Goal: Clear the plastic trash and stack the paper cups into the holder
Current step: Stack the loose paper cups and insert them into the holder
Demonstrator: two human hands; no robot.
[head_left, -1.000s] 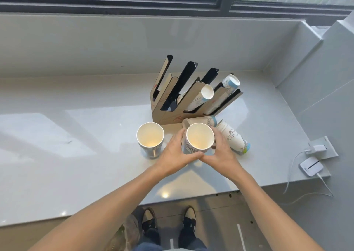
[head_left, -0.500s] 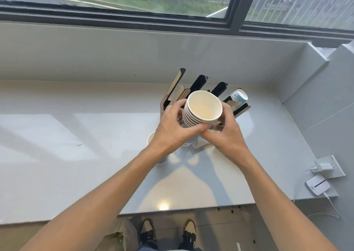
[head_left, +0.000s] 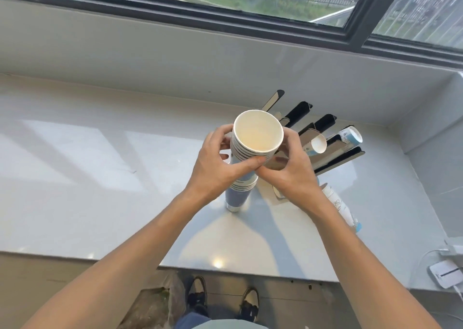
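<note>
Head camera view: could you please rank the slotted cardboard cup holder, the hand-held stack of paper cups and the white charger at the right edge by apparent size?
1. Slotted cardboard cup holder, partly hidden by the hands.
2. Hand-held stack of paper cups; it is nearer the camera, so its rank against the holder is unsure.
3. White charger, clearly smallest.

No readable text, brand or number anywhere. Lying cup stack on counter: faint blue line drawing and tiny print on white wall, too small to read. Cups in holder: small blue marks on sides, illegible. Stack held in hands: plain rims, blue sides, no lettering seen. White device at right edge: dark bar on top, no label legible.
</note>
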